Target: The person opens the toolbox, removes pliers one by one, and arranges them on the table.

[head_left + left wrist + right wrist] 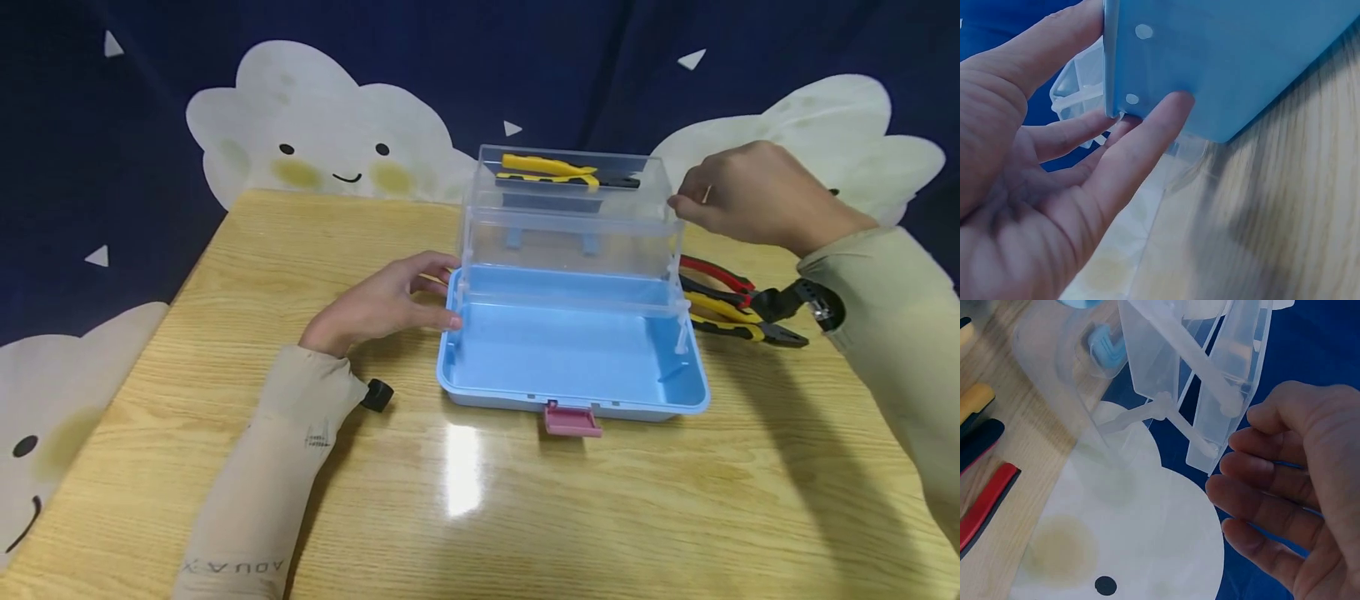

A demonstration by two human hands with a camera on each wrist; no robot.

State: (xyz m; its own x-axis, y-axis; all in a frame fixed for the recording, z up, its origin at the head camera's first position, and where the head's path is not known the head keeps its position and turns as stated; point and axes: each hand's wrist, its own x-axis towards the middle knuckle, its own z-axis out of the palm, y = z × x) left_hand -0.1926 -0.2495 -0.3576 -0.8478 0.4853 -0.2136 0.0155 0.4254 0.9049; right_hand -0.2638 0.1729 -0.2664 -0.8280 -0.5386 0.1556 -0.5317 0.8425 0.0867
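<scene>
A light-blue toolbox [555, 350] stands unfolded on the table, with clear trays [570, 250] raised at its back. My left hand [390, 292] holds the left wall, thumb over the rim and other fingers along the outside. In the left wrist view a straight fingertip [1175, 109] lies against that outer wall. My right hand [757, 196] is beside the upper tray's right end. Seen from the right wrist, its loosely curled fingertips [1244, 469] are right at the tray's edge, with nothing between them. Yellow-handled pliers [551, 169] lie in the upper tray.
Red-and-black handled pliers [716, 271] and yellow-and-black pliers [731, 321] lie on the table right of the toolbox, under my right forearm. A pink latch [572, 421] hangs open at the box front. Behind the wooden table [300, 250] hangs a dark blue cloud-patterned cloth [420, 42].
</scene>
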